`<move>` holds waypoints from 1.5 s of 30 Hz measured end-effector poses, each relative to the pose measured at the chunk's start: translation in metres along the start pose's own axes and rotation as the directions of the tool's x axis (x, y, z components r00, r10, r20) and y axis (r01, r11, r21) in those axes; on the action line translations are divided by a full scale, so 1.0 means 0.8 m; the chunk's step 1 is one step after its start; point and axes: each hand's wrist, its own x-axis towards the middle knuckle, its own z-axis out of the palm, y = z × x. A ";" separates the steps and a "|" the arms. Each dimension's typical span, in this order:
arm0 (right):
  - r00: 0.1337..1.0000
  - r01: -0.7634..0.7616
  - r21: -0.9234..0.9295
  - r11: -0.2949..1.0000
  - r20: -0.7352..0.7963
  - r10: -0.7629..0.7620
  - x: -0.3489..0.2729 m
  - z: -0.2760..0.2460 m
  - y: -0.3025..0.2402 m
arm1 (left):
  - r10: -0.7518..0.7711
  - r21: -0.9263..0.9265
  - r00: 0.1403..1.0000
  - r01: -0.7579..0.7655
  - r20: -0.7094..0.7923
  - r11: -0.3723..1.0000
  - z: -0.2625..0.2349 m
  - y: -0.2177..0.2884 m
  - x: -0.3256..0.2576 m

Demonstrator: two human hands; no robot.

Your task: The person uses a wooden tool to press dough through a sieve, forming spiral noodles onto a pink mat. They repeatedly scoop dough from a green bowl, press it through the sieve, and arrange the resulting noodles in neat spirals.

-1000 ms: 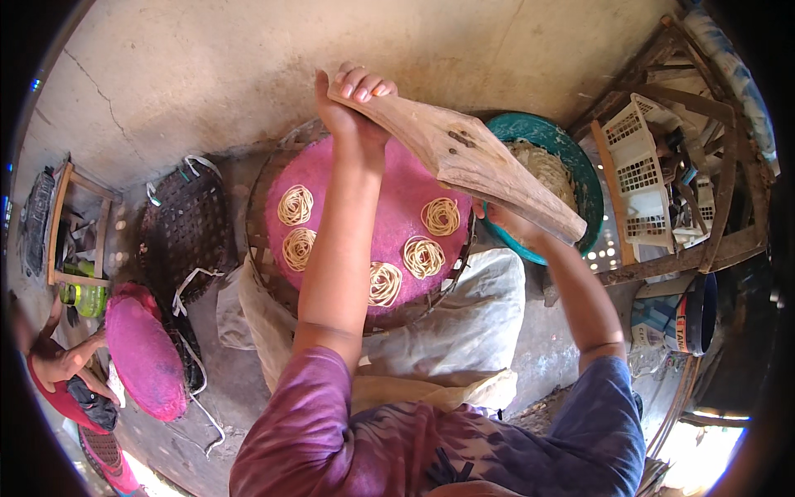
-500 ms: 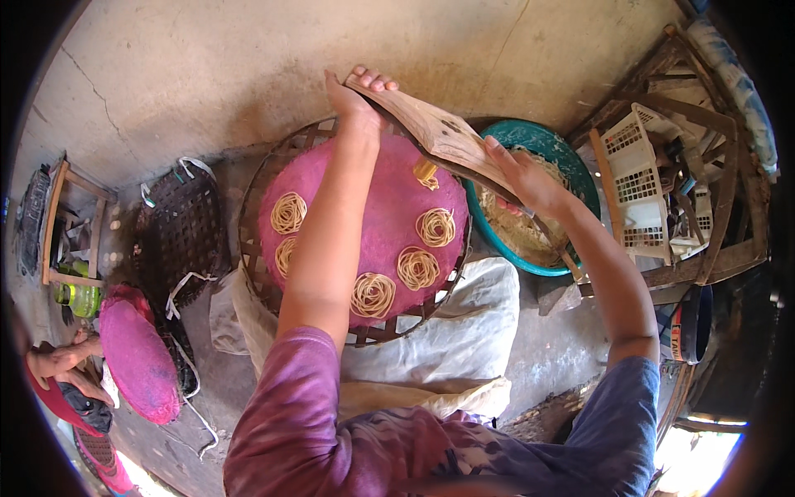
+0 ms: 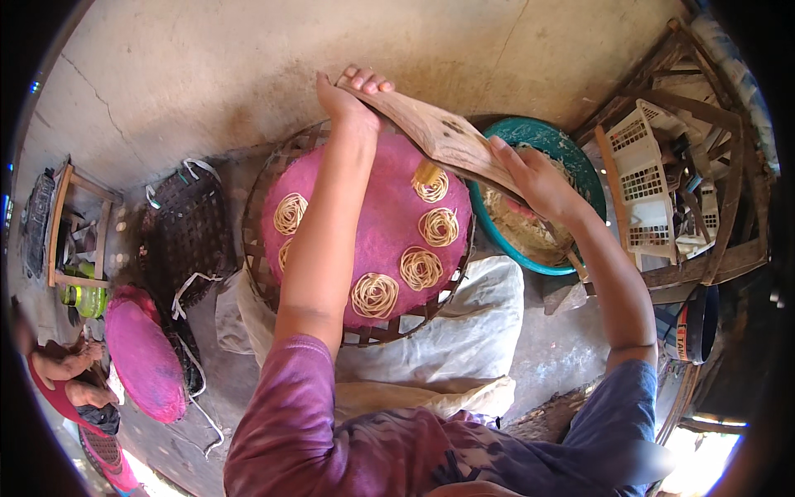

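Both wooden board [image 3: 447, 142] ends are gripped, left hand [image 3: 354, 101] and right hand [image 3: 542, 186] fingers curled closed; even pressure is advised above the pink mat's [image 3: 385, 219] two-o'clock coil [image 3: 431, 188].

Some printing can be seen on the dark blue bucket [image 3: 706, 321], which is near the right edge of the view, just beyond the person's right elbow [image 3: 633, 348]. Its narrow label [image 3: 682, 333] carries a short row of capital letters together with an orange-red patch, and only one part of this label is showing.
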 end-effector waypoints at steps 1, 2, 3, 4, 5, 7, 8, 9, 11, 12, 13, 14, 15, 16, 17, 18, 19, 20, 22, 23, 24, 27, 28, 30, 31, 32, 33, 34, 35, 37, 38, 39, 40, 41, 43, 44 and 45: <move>1.000 0.002 0.014 1.000 0.009 -0.002 -0.005 -0.001 0.006 | -0.006 0.009 1.000 0.006 -0.025 1.000 -0.007 -0.006 -0.004; 1.000 0.004 0.028 1.000 0.018 -0.004 -0.008 -0.003 0.011 | -0.003 0.018 1.000 0.003 -0.028 1.000 -0.013 -0.014 -0.005; 1.000 -0.010 -0.003 1.000 -0.011 0.010 -0.010 -0.005 0.015 | -0.038 -0.039 0.999 0.037 -0.034 0.999 -0.019 -0.024 -0.006; 0.999 -0.025 -0.035 0.999 -0.039 0.024 -0.011 -0.008 0.018 | -0.062 -0.067 0.998 0.061 -0.025 0.996 -0.025 -0.034 -0.005; 0.998 -0.039 -0.050 0.998 -0.049 0.036 -0.012 -0.012 0.021 | -0.079 -0.098 0.997 0.079 0.005 0.992 -0.030 -0.043 -0.002; 0.999 -0.035 -0.114 0.993 0.010 0.036 -0.010 -0.022 0.024 | -0.091 -0.150 0.987 0.111 0.132 0.982 -0.039 -0.052 0.005; 0.998 0.015 -0.113 0.993 0.067 -0.008 -0.010 -0.026 0.026 | -0.103 -0.190 0.976 0.140 0.192 0.972 -0.042 -0.053 0.008; 0.989 -0.053 0.141 0.989 0.142 0.032 -0.009 -0.028 0.028 | -0.114 -0.226 0.962 0.172 0.248 0.959 -0.046 -0.052 0.011; 0.956 -0.182 0.620 0.763 0.293 -0.010 -0.005 -0.025 0.039 | -0.119 -0.277 0.943 0.209 0.310 0.938 -0.053 -0.050 0.014; 0.937 -0.190 0.697 0.692 0.339 -0.084 0.001 -0.016 0.046 | -0.115 -0.293 0.940 0.214 0.320 0.932 -0.057 -0.048 0.014; 0.925 -0.215 0.758 0.616 0.361 -0.121 0.013 -0.001 0.054 | -0.110 -0.305 0.936 0.219 0.335 0.927 -0.060 -0.047 0.014; 0.927 -0.269 0.793 0.546 0.367 -0.076 0.024 0.013 0.064 | -0.107 -0.344 0.939 0.223 0.326 0.912 -0.063 -0.047 0.013; 0.895 -0.250 0.836 0.489 0.392 -0.211 0.036 0.027 0.075 | -0.104 -0.381 0.943 0.226 0.316 0.896 -0.065 -0.048 0.012; 0.878 -0.260 0.859 0.440 0.400 -0.263 0.048 0.042 0.087 | -0.098 -0.423 0.930 0.253 0.356 0.870 -0.067 -0.048 0.010; 0.848 -0.273 0.877 0.395 0.413 -0.332 0.061 0.053 0.099 | -0.091 -0.429 0.943 0.230 0.320 0.874 -0.068 -0.048 0.008; 0.837 -0.301 0.861 0.410 0.445 -0.319 0.072 0.059 0.107 | -0.081 -0.440 0.938 0.232 0.336 0.868 -0.067 -0.047 0.007; 0.814 -0.331 0.840 0.430 0.485 -0.321 0.081 0.062 0.114 | -0.069 -0.452 0.934 0.234 0.351 0.861 -0.066 -0.045 0.005; 0.797 -0.352 0.803 0.481 0.527 -0.296 0.087 0.064 0.117 | -0.018 -0.434 0.958 0.147 0.288 0.889 -0.064 -0.040 0.003; 0.820 -0.319 0.751 0.578 0.525 -0.229 0.091 0.066 0.117 | 0.095 -0.384 0.982 -0.025 0.164 0.923 -0.055 -0.026 -0.001; 0.873 -0.274 0.697 0.662 0.470 -0.133 0.089 0.067 0.114 | 0.133 -0.349 0.974 -0.062 0.184 0.935 -0.049 -0.015 -0.002; 0.922 0.104 0.439 0.892 0.294 -0.253 0.086 0.072 0.109 | 0.169 -0.313 0.964 -0.100 0.204 0.944 -0.041 -0.001 -0.003; 0.821 0.476 -0.622 0.622 0.061 -0.568 0.078 0.097 0.098 | 0.225 -0.255 0.919 -0.144 0.324 0.956 -0.012 0.043 -0.016; 0.739 0.441 -0.745 0.500 -0.015 -0.674 0.083 0.104 0.097 | 0.219 -0.249 0.889 -0.124 0.402 0.961 -0.001 0.061 -0.025; 0.455 0.364 -0.910 0.197 -0.011 -0.890 0.103 0.114 0.100 | 0.203 -0.234 0.792 -0.078 0.576 0.969 0.022 0.102 -0.054; 0.655 0.450 -0.761 0.468 -0.075 -0.752 0.112 0.111 0.106 | 0.190 -0.212 0.740 -0.065 0.646 0.975 0.033 0.125 -0.073; 0.801 0.456 -0.566 0.687 -0.075 -0.594 0.120 0.104 0.116 | 0.176 -0.119 0.701 -0.129 0.691 0.984 0.043 0.149 -0.098; 0.788 0.414 -0.500 0.760 -0.221 -0.575 0.137 0.104 0.119 | 0.148 -0.094 0.681 -0.116 0.717 0.989 0.050 0.170 -0.129; 0.766 0.386 -0.422 0.820 -0.349 -0.540 0.150 0.100 0.123 | 0.141 -0.076 0.718 -0.122 0.682 0.990 0.056 0.191 -0.163; 0.920 0.312 -0.142 0.939 -0.201 -0.336 0.160 0.088 0.128 | -0.019 0.089 0.590 -0.090 0.807 0.992 0.065 0.212 -0.193; 0.989 -0.005 0.257 0.966 0.145 -0.034 0.172 0.078 0.133 | -0.037 0.122 0.653 -0.085 0.756 0.989 0.066 0.231 -0.258; 0.975 -0.099 0.381 0.919 0.223 0.012 0.173 0.076 0.133 | -0.081 0.208 0.641 -0.125 0.763 0.970 0.060 0.232 -0.285; 0.949 -0.208 0.487 0.848 0.309 0.056 0.170 0.076 0.135 | -0.176 0.361 0.672 -0.145 0.719 0.921 0.057 0.238 -0.313; 0.971 -0.132 0.497 0.858 0.237 0.012 0.163 0.078 0.136 | -0.167 0.349 0.761 -0.082 0.627 0.934 0.048 0.234 -0.344; 0.985 -0.065 0.502 0.863 0.170 -0.024 0.153 0.084 0.138 | -0.164 0.380 0.770 -0.109 0.616 0.919 0.039 0.234 -0.366; 0.996 0.026 0.473 0.880 0.060 -0.062 0.123 0.098 0.146 | -0.183 0.438 0.817 -0.093 0.547 0.894 0.020 0.236 -0.408; 0.998 0.053 0.449 0.892 0.016 -0.067 0.103 0.105 0.153 | -0.182 0.459 0.841 -0.087 0.510 0.884 0.008 0.238 -0.426; 1.000 0.011 0.530 0.848 -0.010 -0.006 0.081 0.114 0.161 | -0.128 0.446 0.863 -0.121 0.489 0.887 -0.003 0.238 -0.444</move>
